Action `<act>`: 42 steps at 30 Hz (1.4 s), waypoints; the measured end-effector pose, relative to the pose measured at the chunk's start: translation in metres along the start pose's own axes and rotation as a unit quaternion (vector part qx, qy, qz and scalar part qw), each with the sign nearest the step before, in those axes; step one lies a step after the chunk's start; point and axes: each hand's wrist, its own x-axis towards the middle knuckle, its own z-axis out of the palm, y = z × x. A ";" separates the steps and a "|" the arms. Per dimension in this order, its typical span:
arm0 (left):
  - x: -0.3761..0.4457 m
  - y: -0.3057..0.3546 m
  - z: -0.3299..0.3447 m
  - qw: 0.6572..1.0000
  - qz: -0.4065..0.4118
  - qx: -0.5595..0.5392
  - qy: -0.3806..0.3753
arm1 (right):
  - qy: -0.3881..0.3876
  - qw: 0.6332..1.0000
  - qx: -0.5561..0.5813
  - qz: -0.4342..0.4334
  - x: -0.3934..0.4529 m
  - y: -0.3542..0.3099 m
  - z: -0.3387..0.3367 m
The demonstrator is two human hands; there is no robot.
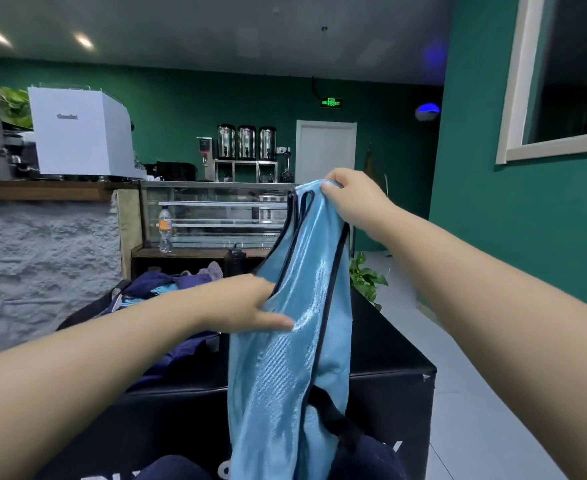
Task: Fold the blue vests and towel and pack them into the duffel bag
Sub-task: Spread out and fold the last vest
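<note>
A shiny light-blue vest (285, 375) with black trim hangs upright in front of me. My right hand (351, 195) pinches its shoulder straps at the top. My left hand (250, 303) holds the vest's left edge at the armhole, thumb lying on the front of the fabric. Behind my left arm sits a dark navy duffel bag (181, 344), with a heap of blue and purple fabric (167, 284) beyond it. A black strap (333, 417) pokes out below the vest.
Everything lies on a black box-like surface (389, 344) whose right edge drops to a pale tiled floor (475, 393). A leafy plant (366, 278) stands beyond it. A counter with a glass display case (216, 213) and a bottle (165, 230) fills the background.
</note>
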 end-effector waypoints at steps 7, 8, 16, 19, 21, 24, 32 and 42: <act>0.008 -0.062 -0.012 0.892 0.176 0.349 0.225 | -0.009 0.999 -0.029 0.033 0.004 0.031 -0.013; 0.010 -0.065 -0.016 0.879 0.193 0.365 0.238 | -0.008 0.999 -0.032 0.036 0.005 0.032 -0.016; 0.008 -0.046 -0.026 0.965 0.099 0.215 0.116 | 0.026 0.991 -0.121 0.044 0.010 0.038 -0.025; 0.003 -0.043 -0.021 0.994 0.060 0.058 0.066 | 0.009 0.989 -0.137 0.058 0.009 0.042 -0.025; 0.002 -0.042 -0.022 0.992 0.033 0.114 0.041 | -0.014 0.987 -0.145 0.064 0.007 0.042 -0.022; 0.001 -0.038 -0.023 0.974 0.013 0.223 0.032 | -0.031 0.989 -0.127 0.064 0.001 0.038 -0.014; 0.006 -0.034 -0.025 0.984 -0.107 0.141 0.000 | -0.074 0.997 -0.007 -0.012 -0.011 0.023 -0.009; 0.005 -0.029 -0.018 0.948 0.002 -0.317 -0.028 | -0.120 0.990 0.062 -0.040 -0.011 0.013 0.010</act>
